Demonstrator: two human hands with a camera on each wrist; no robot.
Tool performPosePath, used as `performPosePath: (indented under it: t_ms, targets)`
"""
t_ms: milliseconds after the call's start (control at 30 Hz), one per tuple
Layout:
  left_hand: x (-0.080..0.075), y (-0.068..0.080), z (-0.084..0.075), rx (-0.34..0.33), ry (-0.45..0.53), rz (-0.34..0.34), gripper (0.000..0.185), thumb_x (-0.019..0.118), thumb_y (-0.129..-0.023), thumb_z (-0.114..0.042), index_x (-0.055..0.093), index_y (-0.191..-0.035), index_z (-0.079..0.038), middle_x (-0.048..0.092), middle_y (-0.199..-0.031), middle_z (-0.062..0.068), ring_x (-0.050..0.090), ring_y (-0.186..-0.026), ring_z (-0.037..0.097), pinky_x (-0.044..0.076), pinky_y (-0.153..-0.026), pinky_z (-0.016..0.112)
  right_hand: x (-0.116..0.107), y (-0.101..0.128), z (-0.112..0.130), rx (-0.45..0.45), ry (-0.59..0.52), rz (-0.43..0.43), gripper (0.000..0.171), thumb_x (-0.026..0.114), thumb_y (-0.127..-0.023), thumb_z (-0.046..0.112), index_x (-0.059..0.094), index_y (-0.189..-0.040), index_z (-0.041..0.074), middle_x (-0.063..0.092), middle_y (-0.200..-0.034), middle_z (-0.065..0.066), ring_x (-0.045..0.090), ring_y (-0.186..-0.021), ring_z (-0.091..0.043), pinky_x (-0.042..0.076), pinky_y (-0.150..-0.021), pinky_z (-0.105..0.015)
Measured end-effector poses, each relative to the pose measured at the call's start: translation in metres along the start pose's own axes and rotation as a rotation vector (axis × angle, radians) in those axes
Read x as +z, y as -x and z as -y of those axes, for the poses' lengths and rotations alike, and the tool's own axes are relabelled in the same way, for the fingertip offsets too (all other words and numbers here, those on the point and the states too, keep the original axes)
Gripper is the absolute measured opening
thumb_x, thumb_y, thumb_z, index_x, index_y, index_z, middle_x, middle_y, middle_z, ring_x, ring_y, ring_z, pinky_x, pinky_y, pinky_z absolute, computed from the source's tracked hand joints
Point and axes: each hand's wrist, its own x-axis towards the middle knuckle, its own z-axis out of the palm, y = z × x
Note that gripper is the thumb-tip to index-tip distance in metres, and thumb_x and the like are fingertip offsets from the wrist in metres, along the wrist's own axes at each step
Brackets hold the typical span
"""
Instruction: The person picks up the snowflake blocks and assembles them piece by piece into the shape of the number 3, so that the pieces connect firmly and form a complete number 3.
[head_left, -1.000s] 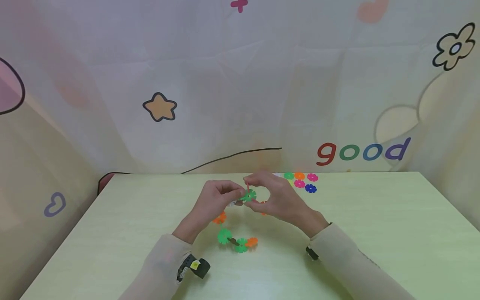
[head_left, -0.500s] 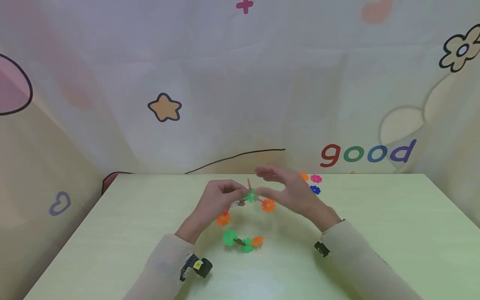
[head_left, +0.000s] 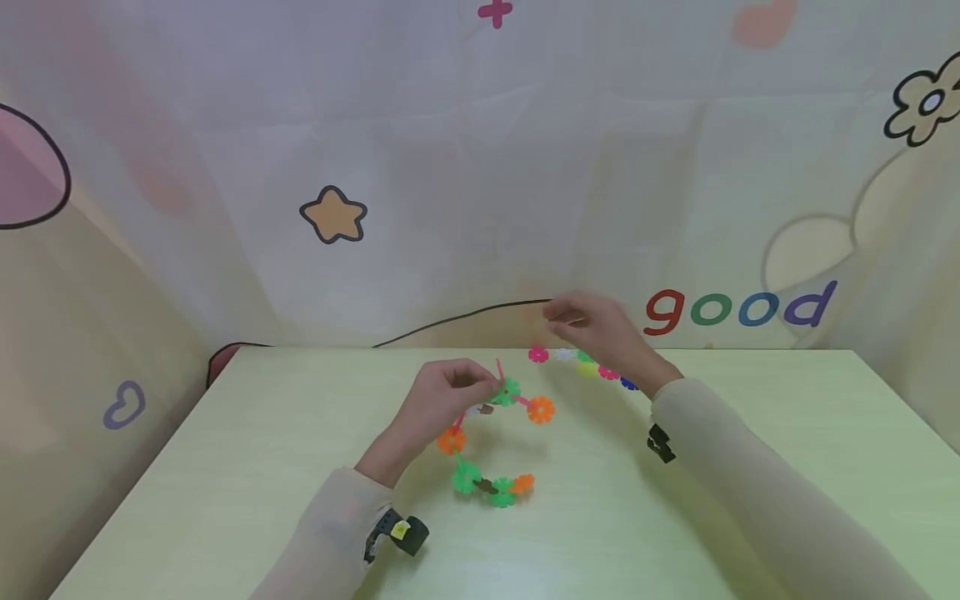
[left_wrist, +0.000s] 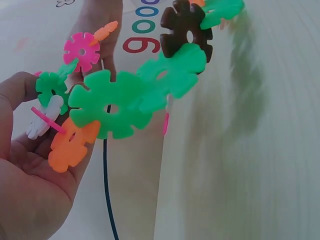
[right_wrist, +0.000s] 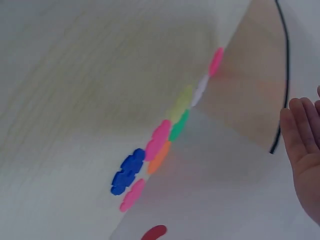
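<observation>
In the head view my left hand (head_left: 442, 400) pinches a curved chain of plastic snowflake discs, thumb against fingertips, near a green disc (head_left: 510, 391). From there the chain runs to an orange disc (head_left: 541, 410) on the right. Its other part bends down past another orange disc (head_left: 452, 440) to a green disc (head_left: 467, 477) lower down. The left wrist view shows green, white, pink and orange discs close by the palm, and a brown disc (left_wrist: 187, 30) farther along. Holding nothing, my right hand (head_left: 603, 329) is raised over the table's back edge, fingers fairly straight in the right wrist view.
Several loose discs lie along the table's back edge, among them a pink disc (head_left: 538, 355) and a blue disc (right_wrist: 128, 171). Behind the table (head_left: 225, 467) hangs a printed cloth (head_left: 450, 208). Both wrists carry small black cameras.
My right hand has let go of the chain and moved up and right, toward the back edge. The left hand keeps its pinch on the chain, nearly still.
</observation>
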Motion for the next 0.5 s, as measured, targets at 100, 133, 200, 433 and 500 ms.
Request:
performPosePath:
  t_ms: [100,133,200,433,500]
  targets:
    - [0.000,0.000,0.001,0.003,0.017,0.012,0.017,0.072,-0.101,-0.014,0.077,-0.105,0.001,0.078,-0.103,0.009,0.074,-0.098,0.044,0.063,-0.089,0.038,0.005,-0.008,-0.012,0.022,0.027,0.057,0.030,0.068,-0.103,0.003,0.069,-0.132,-0.003,0.071,-0.127,-0.019,0.068,-0.118,-0.036,0.058,-0.101,-0.051]
    - [0.000,0.000,0.001,0.005,0.018,0.014,0.017,0.072,-0.101,-0.014,0.077,-0.105,0.002,0.078,-0.103,0.009,0.074,-0.097,0.045,0.063,-0.089,0.038,0.006,-0.011,-0.016,0.030,0.035,0.073,0.030,0.068,-0.103,0.002,0.069,-0.132,-0.004,0.071,-0.127,-0.020,0.068,-0.118,-0.036,0.058,-0.102,-0.051]
    - [0.000,0.000,0.001,0.006,0.017,0.015,0.017,0.072,-0.101,-0.014,0.077,-0.106,0.001,0.078,-0.103,0.009,0.074,-0.096,0.046,0.063,-0.089,0.038,0.009,-0.015,-0.024,0.041,0.058,0.097,0.029,0.070,-0.102,0.002,0.071,-0.130,-0.003,0.072,-0.125,-0.019,0.068,-0.117,-0.036,0.057,-0.102,-0.051]
    - [-0.001,0.000,0.000,-0.002,0.013,0.010,0.014,0.072,-0.101,-0.013,0.078,-0.108,-0.002,0.078,-0.103,0.008,0.077,-0.089,0.031,0.063,-0.088,0.037,0.021,-0.025,-0.039,0.071,0.097,0.189,0.021,0.074,-0.099,0.003,0.077,-0.119,0.000,0.075,-0.114,-0.012,0.065,-0.109,-0.032,0.058,-0.098,-0.048]
    - [-0.001,0.001,0.000,-0.007,0.012,0.009,0.013,0.073,-0.101,-0.013,0.078,-0.107,-0.003,0.078,-0.102,0.007,0.077,-0.090,0.031,0.063,-0.088,0.037,0.024,-0.027,-0.041,0.074,0.102,0.218,0.020,0.074,-0.098,0.001,0.077,-0.118,0.001,0.075,-0.112,-0.010,0.065,-0.108,-0.030,0.058,-0.098,-0.047]
